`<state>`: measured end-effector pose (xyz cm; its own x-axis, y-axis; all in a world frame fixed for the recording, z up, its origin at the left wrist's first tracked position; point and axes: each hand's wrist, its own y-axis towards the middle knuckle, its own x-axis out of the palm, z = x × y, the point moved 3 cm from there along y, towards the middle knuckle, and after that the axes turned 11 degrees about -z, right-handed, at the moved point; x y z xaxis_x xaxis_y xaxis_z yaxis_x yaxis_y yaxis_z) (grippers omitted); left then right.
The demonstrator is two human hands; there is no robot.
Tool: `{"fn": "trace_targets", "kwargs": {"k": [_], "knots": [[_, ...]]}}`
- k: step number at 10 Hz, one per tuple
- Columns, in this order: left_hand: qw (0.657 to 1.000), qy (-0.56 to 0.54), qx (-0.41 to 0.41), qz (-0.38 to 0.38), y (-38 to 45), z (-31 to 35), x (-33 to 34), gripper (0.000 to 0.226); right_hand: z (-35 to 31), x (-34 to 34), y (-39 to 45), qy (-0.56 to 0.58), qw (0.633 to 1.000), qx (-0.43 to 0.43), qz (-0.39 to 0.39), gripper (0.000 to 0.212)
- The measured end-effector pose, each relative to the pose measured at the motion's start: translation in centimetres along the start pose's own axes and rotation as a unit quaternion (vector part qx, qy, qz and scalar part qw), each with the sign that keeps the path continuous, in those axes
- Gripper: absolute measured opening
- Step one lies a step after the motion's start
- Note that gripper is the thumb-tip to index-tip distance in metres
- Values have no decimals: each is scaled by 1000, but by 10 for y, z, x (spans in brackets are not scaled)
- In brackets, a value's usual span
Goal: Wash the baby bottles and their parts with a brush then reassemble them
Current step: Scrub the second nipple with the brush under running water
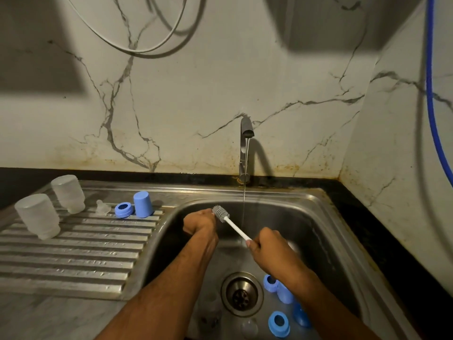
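Note:
My right hand (267,246) grips the white handle of a bottle brush (232,224) over the sink basin. Its grey bristle head touches my left hand (199,222), whose fingers are curled; what they hold is hidden. A thin stream of water runs from the tap (245,133) just right of the brush. On the draining board stand two frosted bottles (38,215) (68,193) upside down, a clear teat (101,207), a blue ring (124,209) and a blue cap (143,204). In the basin lie blue rings (278,323) (270,282), blue caps (285,294) and a clear teat (248,328).
The steel sink (326,217) has a drain (242,294) at its front middle. A ribbed draining board (73,261) lies to the left. A marble wall stands behind, with a white cable (137,49) and a blue hose (430,94) hanging. A black counter edge (392,241) runs along the right.

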<state>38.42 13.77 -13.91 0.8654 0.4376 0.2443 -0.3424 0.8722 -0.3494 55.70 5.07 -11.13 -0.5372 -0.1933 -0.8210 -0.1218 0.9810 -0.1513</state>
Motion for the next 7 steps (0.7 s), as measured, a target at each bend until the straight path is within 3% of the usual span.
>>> {"fn": "trace_targets", "kwargs": {"k": [2,4,5,7], "knots": [[998,34,55,24,9,-5,9,19,-6,-8,-3,-31,999,16,35,32],[998,49,34,19,18,-9,0,19,-7,-5,-8,-10,1000,2,-4,28],[994,71,61,49,11,-8,11,11,-12,-12,-4,-15,999,28,22,27],[988,118,61,76,22,-7,5,9,-12,-15,-13,-9,1000,14,-8,24]]}}
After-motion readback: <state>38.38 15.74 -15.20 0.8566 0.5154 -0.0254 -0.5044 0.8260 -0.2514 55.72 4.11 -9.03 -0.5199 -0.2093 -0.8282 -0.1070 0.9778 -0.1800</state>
